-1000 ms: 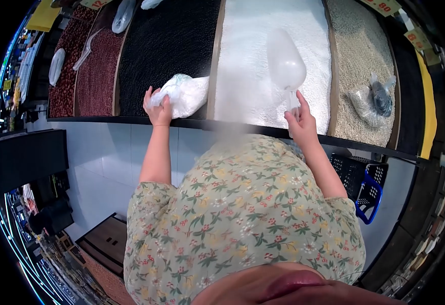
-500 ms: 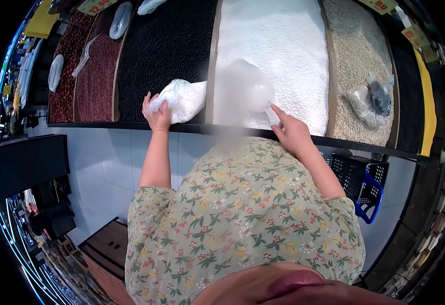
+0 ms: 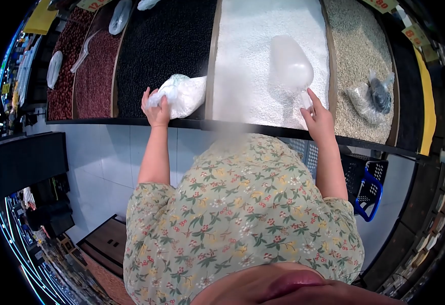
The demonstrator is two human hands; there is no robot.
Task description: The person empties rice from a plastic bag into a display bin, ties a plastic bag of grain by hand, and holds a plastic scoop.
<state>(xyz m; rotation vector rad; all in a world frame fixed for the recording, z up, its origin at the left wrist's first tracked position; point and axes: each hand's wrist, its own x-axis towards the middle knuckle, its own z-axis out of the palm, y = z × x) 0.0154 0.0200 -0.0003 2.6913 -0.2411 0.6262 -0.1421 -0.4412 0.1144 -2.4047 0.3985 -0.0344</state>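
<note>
the left hand (image 3: 156,108) holds a bag (image 3: 188,96) over black beans (image 3: 166,46); the right hand (image 3: 319,121) holds a scoop (image 3: 292,63) over white grain (image 3: 255,30). looks like scooping; the next move needs a level scoop.

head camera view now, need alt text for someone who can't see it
A person's right hand holds a translucent scoop by its handle at the white grains, while the left hand grips a plastic bag with white contents near the black grains' front edge. Dark red grains lie farther left, beige grains farther right.
</note>
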